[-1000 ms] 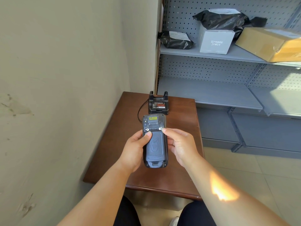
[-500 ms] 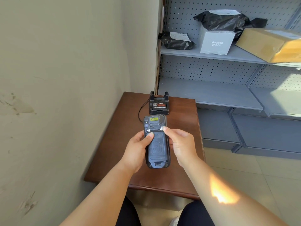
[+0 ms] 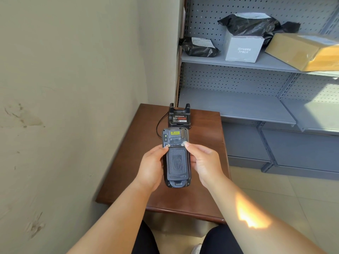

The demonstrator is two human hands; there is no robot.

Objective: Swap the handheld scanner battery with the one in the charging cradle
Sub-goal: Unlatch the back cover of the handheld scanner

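Note:
The dark handheld scanner (image 3: pixel 176 158) is held back-side up above the brown table (image 3: pixel 139 143), its ribbed battery cover closed. My left hand (image 3: pixel 151 167) grips its left edge, thumb tip on the left silver latch. My right hand (image 3: pixel 204 163) holds the right edge, with the thumb on the right latch. Behind the scanner, at the table's far edge, stands the black charging cradle (image 3: pixel 179 109) with a battery (image 3: pixel 179 119) bearing a red label seated in it.
A black cable (image 3: pixel 158 125) runs from the cradle to the left. A beige wall closes the left side. Grey metal shelving (image 3: pixel 236 107) stands on the right, with black parcel bags (image 3: pixel 199 47), a white box (image 3: pixel 243 48) and a cardboard box (image 3: pixel 302 50) on an upper shelf.
The scanner and both hands have stayed almost in place, with the thumbs still on the two latches. The cover remains closed.

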